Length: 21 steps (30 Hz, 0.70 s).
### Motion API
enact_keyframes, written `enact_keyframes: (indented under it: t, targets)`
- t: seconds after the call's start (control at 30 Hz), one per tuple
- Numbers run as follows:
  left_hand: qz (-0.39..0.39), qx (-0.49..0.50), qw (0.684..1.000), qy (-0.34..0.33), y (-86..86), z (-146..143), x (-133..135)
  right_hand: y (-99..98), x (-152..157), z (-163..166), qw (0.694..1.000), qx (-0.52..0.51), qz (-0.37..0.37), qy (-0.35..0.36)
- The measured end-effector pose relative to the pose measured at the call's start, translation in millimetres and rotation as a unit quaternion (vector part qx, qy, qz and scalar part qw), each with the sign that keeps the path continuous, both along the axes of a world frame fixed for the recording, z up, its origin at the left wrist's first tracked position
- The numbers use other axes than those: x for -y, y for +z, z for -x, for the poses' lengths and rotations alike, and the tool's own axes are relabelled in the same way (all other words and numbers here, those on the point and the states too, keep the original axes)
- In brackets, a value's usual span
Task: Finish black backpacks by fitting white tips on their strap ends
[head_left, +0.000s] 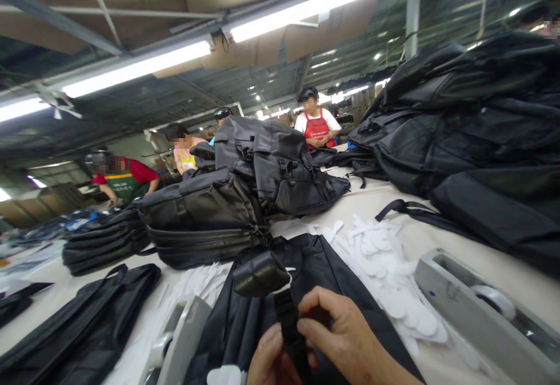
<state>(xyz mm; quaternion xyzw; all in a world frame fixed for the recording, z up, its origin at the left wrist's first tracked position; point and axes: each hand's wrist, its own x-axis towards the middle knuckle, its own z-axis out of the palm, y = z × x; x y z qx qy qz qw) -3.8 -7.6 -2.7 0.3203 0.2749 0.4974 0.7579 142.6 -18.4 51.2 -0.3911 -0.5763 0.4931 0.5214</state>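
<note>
At the bottom middle both my hands pinch a black webbing strap (289, 326) that rises to a rolled black pad (259, 273). My left hand (272, 360) grips the strap from the left, its fingers closed. From the right, my right hand (345, 332) has thumb and forefinger closed on the same strap. Under them lies a black backpack (315, 268), flat on the white table (437, 239).
Piles of black backpacks (476, 134) fill the right side and the middle (245, 192). White paper pieces (385, 256) litter the table. Grey tape dispensers sit at right (476, 309) and lower left (177, 341). Several people stand working behind the far piles.
</note>
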Motion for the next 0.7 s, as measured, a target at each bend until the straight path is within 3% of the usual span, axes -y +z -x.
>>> enact_keyframes:
  t: [0.2, 0.53, 0.7]
  targets:
    - [-0.005, 0.002, 1.0, -0.02, 1.3, 0.3, -1.8, -0.8, -0.4, 0.5, 0.999, 0.04, -0.004, -0.007]
    - [-0.003, -0.017, 0.999, -0.036, 10.2, -1.9, -0.3, -5.0, -10.0, -6.6, 0.994, -0.013, 0.088, 0.063]
    - [0.008, -0.031, 0.999, -0.042, 14.8, -6.1, 0.2, -8.6, -13.5, -9.7, 0.996, 0.021, 0.064, 0.062]
